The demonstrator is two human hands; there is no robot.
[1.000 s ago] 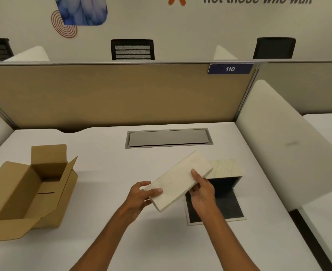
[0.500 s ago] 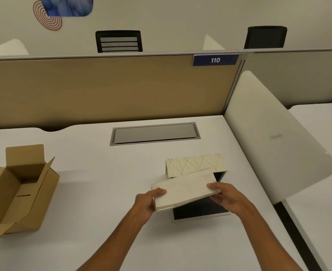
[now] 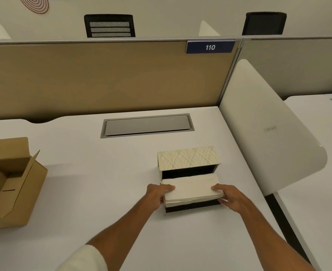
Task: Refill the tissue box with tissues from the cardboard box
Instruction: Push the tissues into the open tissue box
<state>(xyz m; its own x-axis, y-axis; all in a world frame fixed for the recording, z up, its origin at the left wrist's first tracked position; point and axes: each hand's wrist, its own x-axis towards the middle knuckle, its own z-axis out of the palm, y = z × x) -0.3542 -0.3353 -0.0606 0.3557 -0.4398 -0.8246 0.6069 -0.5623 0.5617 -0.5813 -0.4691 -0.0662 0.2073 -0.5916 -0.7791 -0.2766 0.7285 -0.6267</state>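
At the far left of the white bench, the open brown cardboard box lay with its flaps spread, well apart from everything else. Your left hand gripped the left end of the flat white stack of tissues, thumb on top and fingers curled under its edge. The stack sat at the open front of the leaf-patterned cream tissue box, over the box's dark folded-down flap, with the black interior showing behind it. Your right hand clasped the stack's right end in the same way, thumb above and fingers wrapped around the side. Beyond the box, a grey cable hatch lay flush in the bench.
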